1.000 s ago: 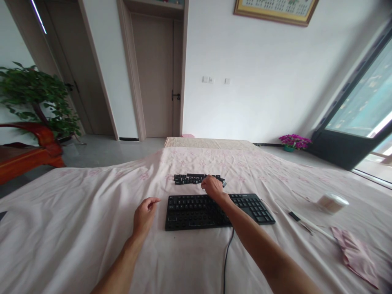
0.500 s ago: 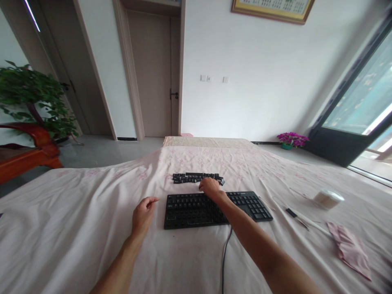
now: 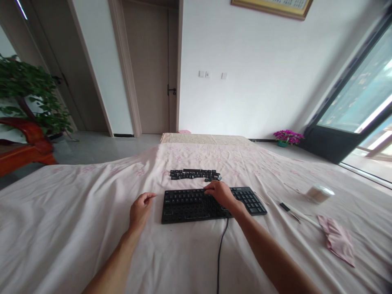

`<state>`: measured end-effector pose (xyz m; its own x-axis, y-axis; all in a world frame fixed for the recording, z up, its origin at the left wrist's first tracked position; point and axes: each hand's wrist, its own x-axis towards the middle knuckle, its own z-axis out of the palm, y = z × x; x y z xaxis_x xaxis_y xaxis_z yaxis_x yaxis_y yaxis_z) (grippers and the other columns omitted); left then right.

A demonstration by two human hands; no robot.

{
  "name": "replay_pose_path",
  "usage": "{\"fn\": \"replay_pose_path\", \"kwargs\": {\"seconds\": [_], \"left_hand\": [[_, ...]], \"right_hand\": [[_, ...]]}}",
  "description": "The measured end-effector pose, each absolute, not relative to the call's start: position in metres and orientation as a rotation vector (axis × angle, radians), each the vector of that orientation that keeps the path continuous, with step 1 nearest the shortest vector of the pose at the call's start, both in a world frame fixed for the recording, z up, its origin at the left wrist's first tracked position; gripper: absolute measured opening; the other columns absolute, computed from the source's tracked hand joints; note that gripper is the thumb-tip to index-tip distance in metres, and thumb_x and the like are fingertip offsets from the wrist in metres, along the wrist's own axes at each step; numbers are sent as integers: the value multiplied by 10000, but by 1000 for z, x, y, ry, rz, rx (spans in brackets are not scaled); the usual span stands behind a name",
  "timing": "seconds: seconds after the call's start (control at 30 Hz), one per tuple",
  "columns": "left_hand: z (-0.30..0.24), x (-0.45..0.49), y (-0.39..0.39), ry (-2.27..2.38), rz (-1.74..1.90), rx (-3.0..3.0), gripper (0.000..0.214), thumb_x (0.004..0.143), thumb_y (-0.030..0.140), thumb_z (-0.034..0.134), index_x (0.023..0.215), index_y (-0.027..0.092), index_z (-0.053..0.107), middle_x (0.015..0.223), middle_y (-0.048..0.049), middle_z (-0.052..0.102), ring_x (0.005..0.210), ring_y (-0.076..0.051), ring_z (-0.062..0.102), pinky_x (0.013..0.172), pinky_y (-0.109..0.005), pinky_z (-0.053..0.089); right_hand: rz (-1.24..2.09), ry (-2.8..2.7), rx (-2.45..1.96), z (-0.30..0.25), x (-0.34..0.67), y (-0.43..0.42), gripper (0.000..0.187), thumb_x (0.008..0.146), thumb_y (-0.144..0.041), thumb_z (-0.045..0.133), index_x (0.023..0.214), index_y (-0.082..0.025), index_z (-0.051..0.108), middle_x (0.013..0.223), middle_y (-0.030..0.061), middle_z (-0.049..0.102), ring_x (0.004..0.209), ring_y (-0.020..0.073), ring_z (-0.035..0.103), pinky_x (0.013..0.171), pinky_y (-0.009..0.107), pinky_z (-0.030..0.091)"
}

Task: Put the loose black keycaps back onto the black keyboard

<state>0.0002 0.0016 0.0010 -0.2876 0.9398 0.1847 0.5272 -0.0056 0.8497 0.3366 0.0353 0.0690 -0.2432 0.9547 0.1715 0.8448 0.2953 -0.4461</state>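
A black keyboard [image 3: 183,201] lies on the cloth, with several keycaps off its lower left and middle part, where bare sockets show. My right hand [image 3: 219,193] is over the keyboard's top edge, its thumb and forefinger pinched on what looks like a keycap, mostly hidden by the fingers. Behind the keyboard, loose black keycaps [image 3: 183,175] lie in rows, a long bar-shaped one [image 3: 191,170] at the back. My left hand [image 3: 141,207] rests on the cloth left of the keyboard, holding nothing, its fingers loosely bent and the thumb slightly apart.
A pink and white cloth [image 3: 92,212] covers the surface. At the right are a clear round tub of swabs [image 3: 320,193], a black-and-white brush [image 3: 284,207], a thin metal tool [image 3: 296,218] and a folded pink cloth [image 3: 337,241]. A cable [image 3: 221,249] runs from the keyboard toward me.
My right hand has drawn back from the loose keycaps to the keyboard's top edge, fingers still pinched. The left hand stays beside the keyboard. The view has shifted slightly.
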Motion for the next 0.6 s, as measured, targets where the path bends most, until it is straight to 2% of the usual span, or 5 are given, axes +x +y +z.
{"fn": "replay_pose_path", "kwargs": {"seconds": [0.23,0.6], "left_hand": [[2,0,-1,1856,1229,1528,255,760,314,500,910,237,691,965,-8,719,887,-189,647,843,-274,464],[0,0,0,1856,1238,1517,253,762,329,498,902,236,688,947,-8,723,872,-187,655,817,-267,470]], "right_hand": [[168,-2337,-1584,69,329,1,200,862,-291,556,955,-269,732,960,5,690,901,159,618,753,227,398],[-40,-2493,-1606,65,323,2,180,893,-287,537,873,-253,713,879,17,669,878,163,601,783,248,346]]}}
